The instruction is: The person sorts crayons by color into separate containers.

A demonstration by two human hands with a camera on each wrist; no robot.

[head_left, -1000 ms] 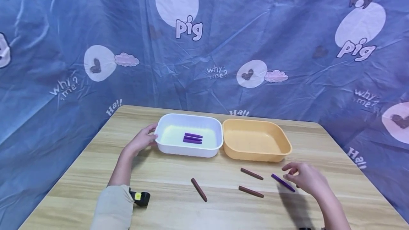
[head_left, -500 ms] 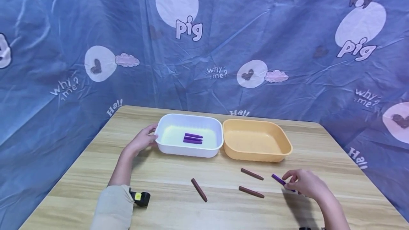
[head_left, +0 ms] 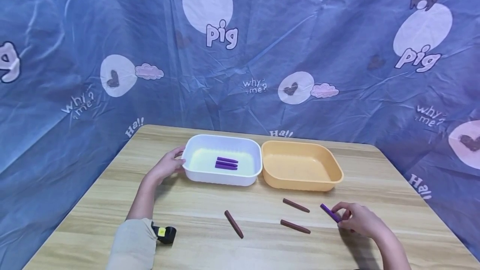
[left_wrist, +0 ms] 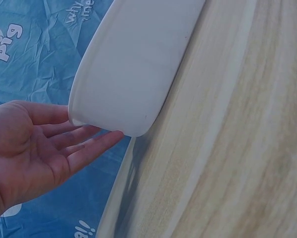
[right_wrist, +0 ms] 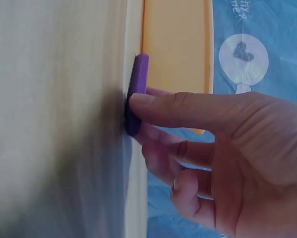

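Note:
My right hand [head_left: 361, 219] pinches a purple crayon [right_wrist: 140, 74] between thumb and fingertips, close over the wooden table. The crayon's far end sticks out past the thumb. At the white bin [head_left: 221, 180], my left hand [head_left: 167, 166] rests its fairly straight fingers against the left end wall, as the left wrist view also shows. Several purple crayons [head_left: 226, 163] lie side by side inside that bin. Brown crayons lie on the table: one [head_left: 296, 205] below the orange bin [head_left: 301, 184], another [head_left: 295, 226] nearer me, and a third [head_left: 234, 224] farther left.
The two bins stand side by side at the back of the wooden table [head_left: 210, 249]. A blue printed cloth [head_left: 240, 66] hangs behind the table. A black wrist camera [head_left: 165, 234] sits on the left forearm by the sleeve.
My right hand has come down onto the purple crayon at the right and now pinches it; the crayon has shifted slightly. The left hand stays at the white bin.

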